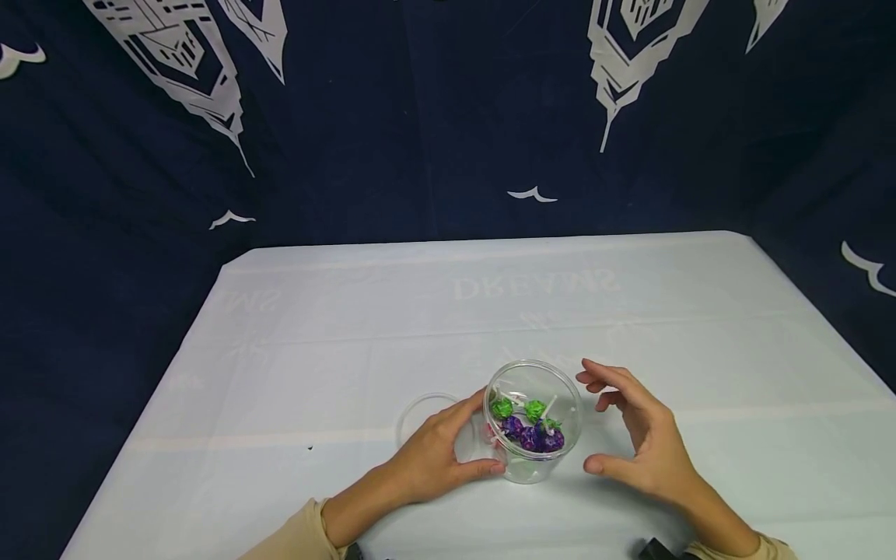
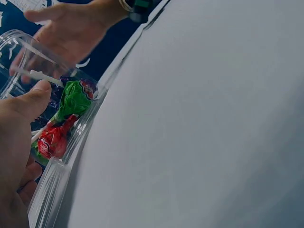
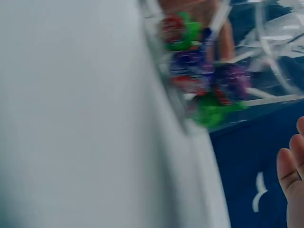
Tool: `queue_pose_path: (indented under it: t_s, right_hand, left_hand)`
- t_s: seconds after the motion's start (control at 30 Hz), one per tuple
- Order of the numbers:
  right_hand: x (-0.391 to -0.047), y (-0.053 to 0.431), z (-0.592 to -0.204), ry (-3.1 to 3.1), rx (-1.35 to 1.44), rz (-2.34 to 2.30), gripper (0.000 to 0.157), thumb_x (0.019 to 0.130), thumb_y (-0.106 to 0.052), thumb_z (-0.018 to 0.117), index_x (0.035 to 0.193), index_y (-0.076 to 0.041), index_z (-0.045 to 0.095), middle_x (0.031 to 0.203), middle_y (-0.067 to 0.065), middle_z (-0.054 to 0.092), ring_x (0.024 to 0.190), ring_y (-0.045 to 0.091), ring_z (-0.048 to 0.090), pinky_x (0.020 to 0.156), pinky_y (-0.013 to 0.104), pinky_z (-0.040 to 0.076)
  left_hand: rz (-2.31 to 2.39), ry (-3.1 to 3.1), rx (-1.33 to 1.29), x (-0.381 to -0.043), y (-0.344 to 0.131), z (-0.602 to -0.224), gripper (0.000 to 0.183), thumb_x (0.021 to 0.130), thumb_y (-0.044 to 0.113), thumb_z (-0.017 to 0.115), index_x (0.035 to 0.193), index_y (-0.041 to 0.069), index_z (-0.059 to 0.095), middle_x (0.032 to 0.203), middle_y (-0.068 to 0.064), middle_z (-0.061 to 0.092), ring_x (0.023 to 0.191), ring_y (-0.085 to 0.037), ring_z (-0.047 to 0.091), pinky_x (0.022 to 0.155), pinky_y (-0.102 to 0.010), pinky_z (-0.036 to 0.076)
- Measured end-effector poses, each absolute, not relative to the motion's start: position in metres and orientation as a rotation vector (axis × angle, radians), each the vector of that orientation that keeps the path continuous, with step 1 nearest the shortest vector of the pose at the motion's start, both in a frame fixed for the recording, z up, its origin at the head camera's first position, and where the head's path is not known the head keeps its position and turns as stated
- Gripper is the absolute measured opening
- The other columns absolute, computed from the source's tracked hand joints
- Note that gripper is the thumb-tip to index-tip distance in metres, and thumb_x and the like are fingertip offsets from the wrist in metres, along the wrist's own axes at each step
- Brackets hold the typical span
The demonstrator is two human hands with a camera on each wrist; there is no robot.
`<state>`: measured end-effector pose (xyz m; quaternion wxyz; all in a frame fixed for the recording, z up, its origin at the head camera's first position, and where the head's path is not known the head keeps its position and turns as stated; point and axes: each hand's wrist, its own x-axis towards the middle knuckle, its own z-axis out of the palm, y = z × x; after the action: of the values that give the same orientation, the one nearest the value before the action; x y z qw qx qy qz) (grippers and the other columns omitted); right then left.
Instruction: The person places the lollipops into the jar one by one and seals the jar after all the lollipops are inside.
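A clear plastic cup stands on the white-covered table, with several lollipops in purple and green wrappers inside. My left hand grips the cup's left side between thumb and fingers. In the left wrist view a green-wrapped lollipop and a red one show through the cup wall. To the right of the cup, apart from it, my right hand holds nothing; its fingers are loosely bent and spread from the thumb. The right wrist view is blurred.
A clear round lid lies flat on the table, partly hidden behind my left hand. A tiny dark speck is on the white cloth farther left. Dark blue patterned fabric hangs behind and beside the table.
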<state>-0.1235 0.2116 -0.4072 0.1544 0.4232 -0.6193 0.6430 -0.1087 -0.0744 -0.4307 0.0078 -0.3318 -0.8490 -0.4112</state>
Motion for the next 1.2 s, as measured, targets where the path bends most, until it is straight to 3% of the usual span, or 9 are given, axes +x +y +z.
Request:
queue_pose_path:
  t_s: [0.17, 0.37, 0.53, 0.67, 0.83, 1.0, 1.2]
  right_hand:
    - [-0.121, 0.213, -0.425, -2.097, 1.158, 1.781, 0.114, 0.057, -0.017, 0.098, 0.147, 0.012, 0.032, 0.142, 0.024, 0.046, 0.125, 0.021, 0.045, 0.091, 0.02, 0.044]
    - [-0.118, 0.212, -0.434, -2.379, 1.09, 1.738, 0.117, 0.054, -0.008, 0.097, 0.152, -0.002, 0.033, 0.141, 0.026, 0.047, 0.134, 0.014, 0.045, 0.108, 0.018, 0.036]
    - [-0.117, 0.21, -0.437, -2.477, 1.034, 1.67, 0.106, 0.063, -0.013, 0.095, 0.15, -0.001, 0.036, 0.137, 0.018, 0.055, 0.129, 0.011, 0.049, 0.107, 0.016, 0.035]
    - [-0.118, 0.21, -0.437, -2.509, 0.991, 1.605, 0.098, 0.065, -0.019, 0.094, 0.146, -0.002, 0.042, 0.127, 0.004, 0.062, 0.121, 0.01, 0.056, 0.103, 0.015, 0.04]
    - [-0.118, 0.211, -0.438, -2.502, 0.998, 1.57, 0.095, 0.066, -0.018, 0.094, 0.145, -0.003, 0.044, 0.12, 0.0, 0.064, 0.115, 0.011, 0.058, 0.1, 0.015, 0.042]
    - [-0.118, 0.211, -0.439, -2.504, 0.994, 1.567, 0.095, 0.065, -0.019, 0.095, 0.145, -0.003, 0.045, 0.121, 0.0, 0.064, 0.115, 0.011, 0.058, 0.099, 0.015, 0.043]
    - [-0.119, 0.21, -0.44, -2.511, 0.987, 1.568, 0.096, 0.065, -0.02, 0.095, 0.145, -0.003, 0.045, 0.118, -0.002, 0.064, 0.113, 0.011, 0.058, 0.099, 0.016, 0.043]
  left_hand:
    - [-1.267, -2.614, -1.044, -0.107, -0.074, -0.432, 0.092, 0.084, 0.039, 0.079, 0.156, 0.016, 0.027, 0.147, -0.005, 0.048, 0.133, -0.022, 0.047, 0.111, -0.039, 0.039]
    - [-1.25, -2.547, -1.048, -0.108, -0.074, -0.433, 0.096, 0.08, 0.037, 0.083, 0.153, 0.007, 0.029, 0.145, -0.007, 0.049, 0.134, -0.021, 0.046, 0.111, -0.039, 0.038]
    - [-1.274, -2.443, -1.053, -0.108, -0.075, -0.434, 0.095, 0.077, 0.032, 0.085, 0.15, 0.001, 0.033, 0.142, -0.01, 0.05, 0.13, -0.022, 0.05, 0.108, -0.039, 0.042]
    - [-1.308, -2.334, -1.062, -0.11, -0.074, -0.435, 0.089, 0.077, 0.026, 0.082, 0.149, 0.005, 0.034, 0.14, -0.01, 0.052, 0.124, -0.024, 0.054, 0.102, -0.037, 0.048]
    - [-1.368, -2.189, -1.069, -0.112, -0.074, -0.436, 0.08, 0.079, 0.022, 0.078, 0.146, 0.003, 0.037, 0.132, -0.012, 0.055, 0.116, -0.028, 0.058, 0.096, -0.034, 0.051]
    - [-1.28, -2.136, -1.044, -0.114, -0.078, -0.432, 0.07, 0.087, 0.032, 0.071, 0.142, 0.001, 0.043, 0.129, -0.012, 0.057, 0.117, -0.026, 0.057, 0.095, -0.037, 0.051]
    - [-0.972, -2.405, -1.002, -0.119, -0.099, -0.422, 0.078, 0.085, 0.049, 0.069, 0.146, 0.008, 0.043, 0.141, -0.005, 0.049, 0.128, -0.022, 0.046, 0.103, -0.045, 0.043]
